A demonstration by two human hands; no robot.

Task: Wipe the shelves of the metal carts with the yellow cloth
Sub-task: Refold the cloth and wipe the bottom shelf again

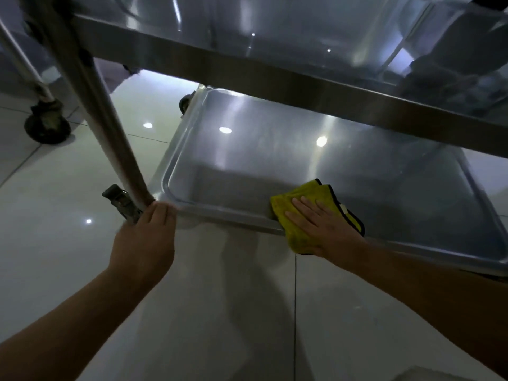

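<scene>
Head view, right hand: my right hand [316, 224] lies flat with fingers straight and slightly spread, pressing the yellow cloth [308, 207] down.
Head view, cloth: the yellow cloth is folded, with a dark edging, and sits on the near rim of the bottom shelf [247, 149], partly draped over the front lip under my palm.
Head view, left hand: my left hand [148, 235] curls around the near left corner of the bottom shelf, at the foot of the cart post [93, 105]; the fingertips are hidden behind the corner.
Head view, cart: the upper shelf [275, 45] runs across the top of the view above the bottom shelf, both shiny metal with raised rims.
Head view, surroundings: a caster [46, 125] of a second cart stands on the pale tiled floor [68, 215] at far left; a brake lever [118, 199] sticks out just beside my left hand.
</scene>
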